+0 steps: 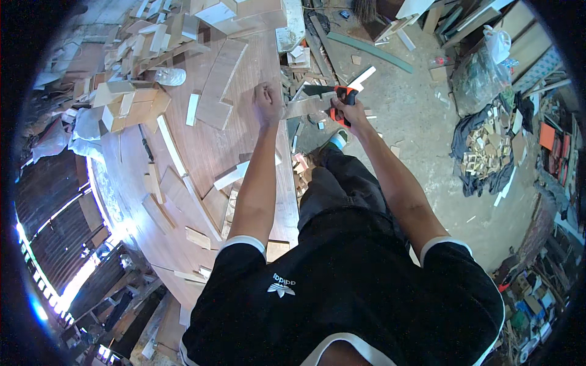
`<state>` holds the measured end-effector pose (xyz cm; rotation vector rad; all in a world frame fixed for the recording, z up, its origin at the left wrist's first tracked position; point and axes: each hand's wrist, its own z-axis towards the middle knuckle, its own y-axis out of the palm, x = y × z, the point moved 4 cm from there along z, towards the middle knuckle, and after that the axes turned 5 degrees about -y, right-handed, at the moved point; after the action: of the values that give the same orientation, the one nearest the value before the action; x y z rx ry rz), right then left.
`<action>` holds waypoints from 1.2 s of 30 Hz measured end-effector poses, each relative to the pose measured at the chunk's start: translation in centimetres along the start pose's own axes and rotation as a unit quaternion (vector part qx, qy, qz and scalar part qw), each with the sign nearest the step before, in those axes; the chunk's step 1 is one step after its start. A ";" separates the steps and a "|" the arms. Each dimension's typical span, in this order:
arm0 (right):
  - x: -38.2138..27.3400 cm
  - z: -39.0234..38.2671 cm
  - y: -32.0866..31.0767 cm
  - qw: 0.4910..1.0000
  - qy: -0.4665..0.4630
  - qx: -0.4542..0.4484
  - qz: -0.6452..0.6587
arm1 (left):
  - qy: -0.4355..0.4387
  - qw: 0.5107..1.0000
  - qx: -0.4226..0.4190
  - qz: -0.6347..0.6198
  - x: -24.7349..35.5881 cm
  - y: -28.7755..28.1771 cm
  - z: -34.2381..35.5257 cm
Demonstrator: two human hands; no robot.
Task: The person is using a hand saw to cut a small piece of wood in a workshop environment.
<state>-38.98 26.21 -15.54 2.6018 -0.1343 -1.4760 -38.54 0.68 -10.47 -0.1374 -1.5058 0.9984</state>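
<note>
My right hand (349, 111) is wrapped round the orange and black handle of a handsaw (343, 93), just off the right edge of the wooden table (256, 55). Its dark blade points left, toward the table edge. A flat piece of wood (305, 107) juts out past that edge below the blade. At its inner end my left hand (267, 102) rests on the tabletop, fingers curled into a fist. What the curled fingers hold, if anything, is hidden. Left of this hand lies a long flat board (218, 85), with a short white-edged strip (192, 110) beside it.
Wooden blocks (152, 43) pile up at the table's far left, near a clear plastic container (170, 76). Long strips (183, 165) and offcuts lie along the left side. On the floor at right are a sack of wood scraps (488, 146), a plastic bag (479, 79) and a green strip (372, 52).
</note>
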 end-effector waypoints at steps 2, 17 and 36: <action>-0.3 -1.2 1.3 0.994 -0.037 0.001 0.099 | -0.097 0.992 -0.021 -0.083 -1.6 -1.7 -1.1; -6.4 -12.0 -2.9 0.988 -0.052 -0.052 -0.136 | 0.123 0.976 -0.150 0.099 -1.5 -9.2 -11.5; -14.9 -26.9 -0.7 0.975 -0.156 -0.152 -0.034 | -0.117 0.925 -0.152 -0.328 11.0 -25.2 -21.5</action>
<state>-23.52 31.37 10.59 2.1453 0.1381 -1.7643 -11.07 2.49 11.08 0.2664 -1.7489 0.2427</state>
